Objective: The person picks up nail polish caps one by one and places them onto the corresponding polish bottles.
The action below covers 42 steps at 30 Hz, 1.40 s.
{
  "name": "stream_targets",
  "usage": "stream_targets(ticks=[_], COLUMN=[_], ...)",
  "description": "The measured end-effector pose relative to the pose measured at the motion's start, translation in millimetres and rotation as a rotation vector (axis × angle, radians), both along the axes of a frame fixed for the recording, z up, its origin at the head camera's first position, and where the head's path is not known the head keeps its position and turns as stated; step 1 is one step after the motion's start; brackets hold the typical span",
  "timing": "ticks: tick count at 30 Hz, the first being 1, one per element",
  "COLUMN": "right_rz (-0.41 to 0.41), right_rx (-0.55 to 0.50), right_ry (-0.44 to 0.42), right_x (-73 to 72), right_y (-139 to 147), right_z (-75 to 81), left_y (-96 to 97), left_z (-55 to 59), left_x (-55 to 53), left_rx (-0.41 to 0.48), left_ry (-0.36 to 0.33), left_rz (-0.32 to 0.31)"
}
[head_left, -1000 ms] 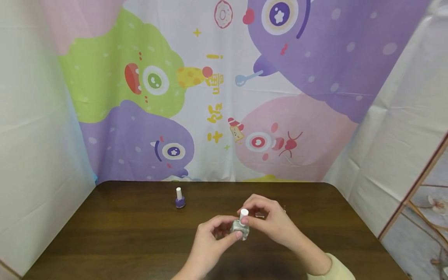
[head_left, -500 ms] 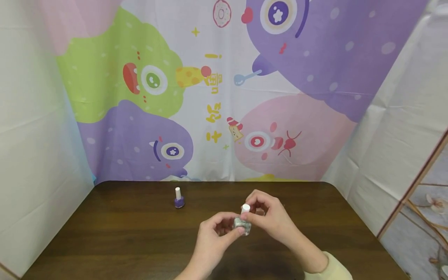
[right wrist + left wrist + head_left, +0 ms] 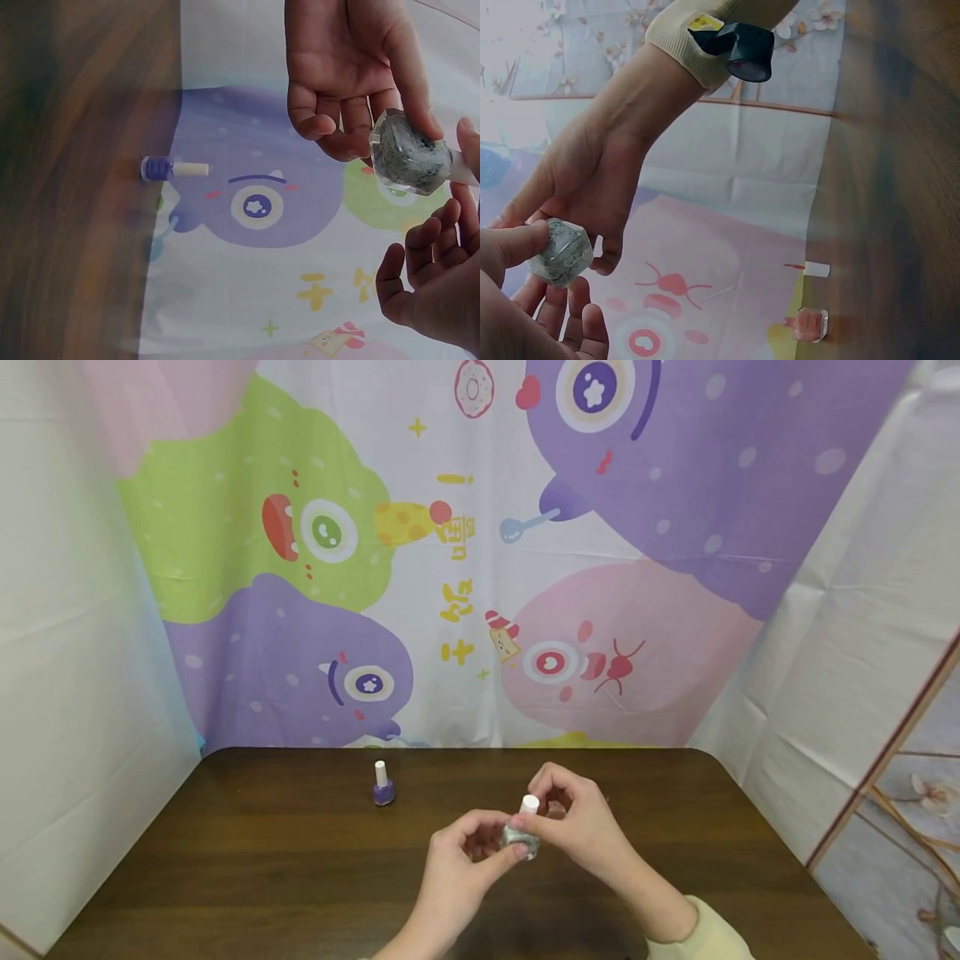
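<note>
A clear, faceted nail polish bottle (image 3: 521, 841) with grey-green speckled polish is held above the table. My left hand (image 3: 461, 868) grips its glass body between thumb and fingers. With thumb and fingertips, my right hand (image 3: 588, 827) pinches the white cap (image 3: 529, 804), which sits on the bottle's neck. The right wrist view shows the speckled bottle (image 3: 409, 154) tilted, cap towards the right. Beyond the hands, in the left wrist view, stand an uncapped pink nail polish bottle (image 3: 808, 325) and, beside it, its white cap with brush (image 3: 816, 268); the right hand mostly hides these in the head view.
A capped purple nail polish bottle (image 3: 384, 792) stands upright at the back left of the dark wooden table (image 3: 262, 860). Behind the table hangs a cartoon-printed curtain (image 3: 465, 710). Pale fabric walls (image 3: 787, 718) flank both sides.
Both hands have risen slightly and moved a little away and to the right with the speckled nail polish bottle. Their grips on bottle and cap look the same.
</note>
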State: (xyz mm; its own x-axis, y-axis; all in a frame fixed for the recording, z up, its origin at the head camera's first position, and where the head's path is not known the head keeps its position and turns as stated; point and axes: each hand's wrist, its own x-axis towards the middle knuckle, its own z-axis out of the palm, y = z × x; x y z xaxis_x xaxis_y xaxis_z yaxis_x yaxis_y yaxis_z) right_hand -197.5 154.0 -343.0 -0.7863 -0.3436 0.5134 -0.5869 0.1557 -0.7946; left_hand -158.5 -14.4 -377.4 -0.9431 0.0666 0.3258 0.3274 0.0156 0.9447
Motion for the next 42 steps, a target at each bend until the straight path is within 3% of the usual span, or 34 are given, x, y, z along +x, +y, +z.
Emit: stream_targets(ticks=[5, 11, 19, 30, 42], right_rz=[0.041, 0.175, 0.354, 0.347, 0.269], right_rx=[0.039, 0.056, 0.023, 0.031, 0.063], right_ry=[-0.003, 0.098, 0.122, 0.139, 0.137], right_x=[0.4, -2.3, -1.7, -3.9, -4.4], right_y=[1.9, 7.6, 11.7, 10.5, 10.3], right_z=[-0.8, -0.3, 6.5, 4.3, 2.0], left_y=[-1.1, -4.3, -7.0, -6.2, -5.7], left_z=[0.8, 1.6, 0.3, 0.0, 1.8], left_x=[1.0, 2.3, 2.8, 2.3, 2.8], left_rx=[0.003, 0.008, 0.003, 0.017, 0.025], left_ry=[-0.015, -0.050, -0.069, -0.064, -0.076], left_rz=[-0.011, -0.039, -0.097, -0.103, -0.080])
